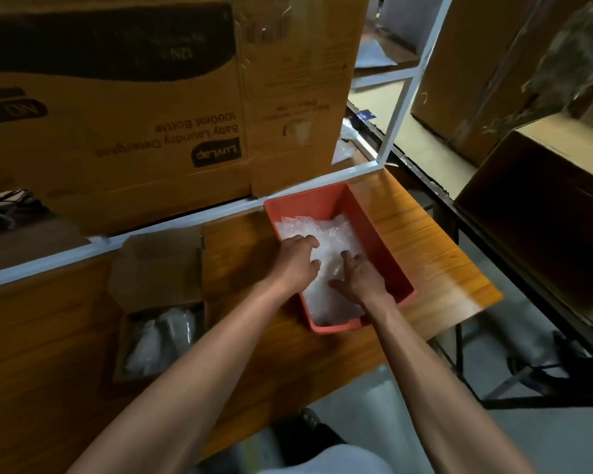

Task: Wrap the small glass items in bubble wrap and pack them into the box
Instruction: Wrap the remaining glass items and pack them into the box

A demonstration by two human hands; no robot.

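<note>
Both hands down inside the red bin (384, 234) on the wooden tabletop (425, 234) — left hand (297, 258) and right hand (363, 277) resting on the bubble wrap (332, 230) that fills it; fingers loosely spread on the wrap, pinching nothing visible. Left of the bin, an open cardboard box (158, 268) holding clear wrapped items — too blurred to identify.

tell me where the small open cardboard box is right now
In the head view the small cardboard box sits on the wooden table, left of the red bin that both hands reach into.
</note>
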